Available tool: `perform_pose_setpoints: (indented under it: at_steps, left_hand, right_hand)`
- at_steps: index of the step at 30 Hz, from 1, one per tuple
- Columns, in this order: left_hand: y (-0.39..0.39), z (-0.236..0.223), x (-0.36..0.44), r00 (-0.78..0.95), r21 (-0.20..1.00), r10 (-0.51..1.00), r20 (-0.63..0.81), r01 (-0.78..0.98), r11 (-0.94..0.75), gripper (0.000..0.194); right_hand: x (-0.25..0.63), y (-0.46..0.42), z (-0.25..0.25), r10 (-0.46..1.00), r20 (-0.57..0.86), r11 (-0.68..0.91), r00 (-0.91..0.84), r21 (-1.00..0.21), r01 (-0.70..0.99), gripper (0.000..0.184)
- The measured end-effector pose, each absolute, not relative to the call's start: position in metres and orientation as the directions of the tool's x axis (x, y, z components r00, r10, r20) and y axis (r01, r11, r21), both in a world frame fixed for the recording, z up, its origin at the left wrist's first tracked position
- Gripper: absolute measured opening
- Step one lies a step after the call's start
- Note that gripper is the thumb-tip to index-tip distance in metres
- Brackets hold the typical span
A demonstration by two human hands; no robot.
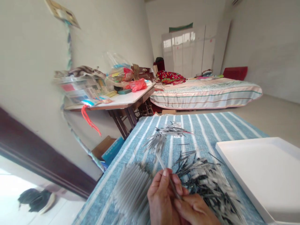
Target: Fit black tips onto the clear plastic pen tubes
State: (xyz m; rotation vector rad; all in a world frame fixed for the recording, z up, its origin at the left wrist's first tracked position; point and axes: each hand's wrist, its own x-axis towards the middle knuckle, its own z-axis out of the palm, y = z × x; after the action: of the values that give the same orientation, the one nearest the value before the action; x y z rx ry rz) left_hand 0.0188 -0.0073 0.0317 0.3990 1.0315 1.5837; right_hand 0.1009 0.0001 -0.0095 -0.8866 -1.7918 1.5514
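Observation:
My left hand (161, 195) pinches a slim, pale translucent tube (160, 160) between thumb and fingers, and its far end points away from me. My right hand (195, 208) is closed at the tube's near end, where a darker stretch shows; whether something sits inside it I cannot tell. Left of my hands lies a pile of similar grey translucent tubes (132, 189). To the right spreads a loose heap of black sticks and clear slips (211, 184). Farther off are a small bundle of tubes (157, 142) and a scattered pile of thin dark and clear pieces (173, 129).
A blue-and-white striped cloth (206, 131) covers the work surface. On the right stands a shallow white tray (243, 187). Beyond are a cluttered side table (124, 100) with bags, a bed (206, 93) and a white wardrobe (187, 53). A wrapped cable (79, 142) runs down the left wall.

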Motion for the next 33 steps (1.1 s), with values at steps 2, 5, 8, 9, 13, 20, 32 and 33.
perform_pose_setpoints:
  at_steps: [2,5,8,9,13,20,32,33]
  left_hand:
    - [-0.005,0.036,0.016,-0.307,0.805,0.922,-0.234,-0.593,0.007,0.016]
    - [0.005,0.051,-0.007,-0.449,0.832,0.885,-0.125,-0.533,-0.152,0.014]
    - [0.014,0.073,-0.053,-0.728,0.791,0.683,0.053,-0.388,-0.474,0.015]
    - [0.015,0.079,-0.069,-0.755,0.825,0.643,0.127,-0.279,-0.491,0.012]
    - [0.007,0.078,-0.116,-0.57,0.955,0.783,0.251,0.28,-0.102,0.018]
    - [-0.012,0.032,-0.136,-0.294,0.244,0.951,0.1,0.934,0.263,0.023]
    - [-0.008,0.016,-0.13,-0.322,0.023,0.947,0.0,0.947,0.322,0.025]
    - [-0.008,0.017,-0.13,-0.328,0.032,0.945,0.0,0.944,0.328,0.026]
  right_hand:
    - [0.101,-0.004,0.003,0.827,-0.008,0.097,-0.562,-0.983,0.156,0.06]
    - [0.099,-0.014,-0.001,0.816,-0.04,0.192,-0.577,-0.923,0.335,0.054]
    - [0.101,-0.018,-0.019,0.764,-0.115,0.323,-0.635,-0.784,0.53,0.041]
    - [0.104,-0.017,-0.022,0.76,-0.13,0.366,-0.637,-0.725,0.584,0.038]
    - [0.126,0.007,-0.011,0.888,0.05,0.417,-0.458,-0.507,0.754,0.032]
    - [0.174,0.043,-0.004,0.976,-0.032,0.209,-0.216,-0.151,0.966,0.027]
    - [0.197,0.055,-0.008,0.972,-0.155,0.15,-0.174,-0.157,0.976,0.028]
    - [0.198,0.056,-0.009,0.975,-0.146,0.144,-0.168,-0.165,0.976,0.028]
